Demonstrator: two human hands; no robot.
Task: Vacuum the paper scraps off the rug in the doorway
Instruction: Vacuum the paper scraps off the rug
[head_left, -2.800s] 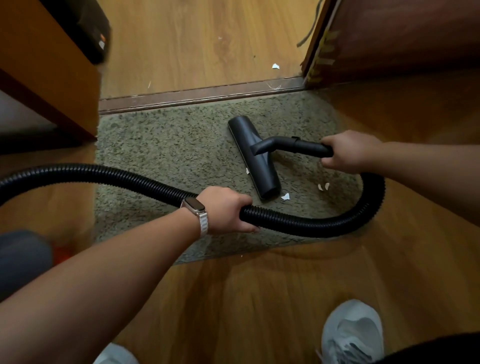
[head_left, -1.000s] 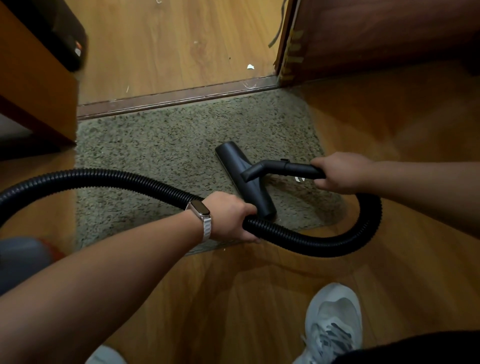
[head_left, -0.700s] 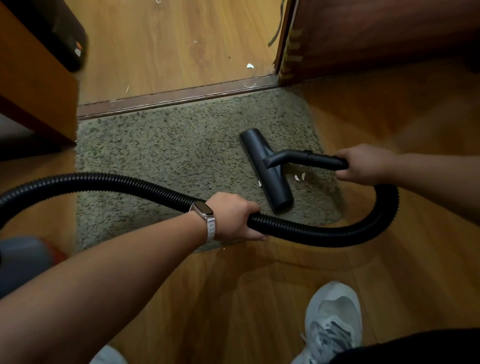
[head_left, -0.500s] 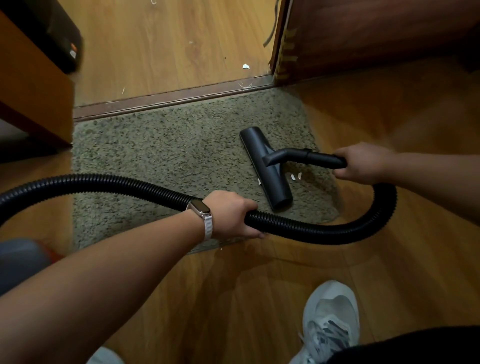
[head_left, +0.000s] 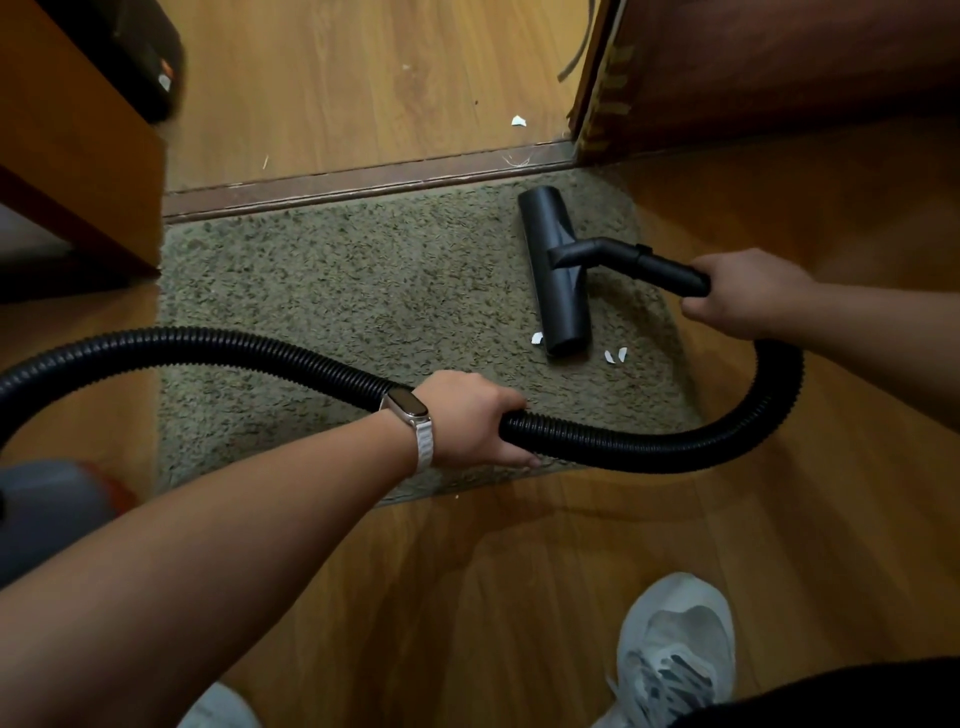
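From the head camera, the right hand (head_left: 743, 293) has its fingers wrapped round the end of the black wand (head_left: 660, 267). The wand sets the floor nozzle (head_left: 558, 275) on the right part of the rug (head_left: 337, 291), long axis running twelve to six. The left hand (head_left: 467, 418) has its fingers curled round the ribbed hose (head_left: 649, 449) at the rug's near edge.

Three paper scraps lie on the pile at the nozzle's near end: one (head_left: 536, 339) at its seven o'clock, touching or just beside it, and a pair (head_left: 615, 355) at its five o'clock. Another scrap (head_left: 518, 121) sits on the wood floor beyond the threshold strip (head_left: 337, 184), at twelve o'clock.

To do this pass well, I judge the nozzle should be drawn toward six o'clock, flat on the pile, so its mouth covers the scraps rather than nudging them aside. The left hand should feed slack.
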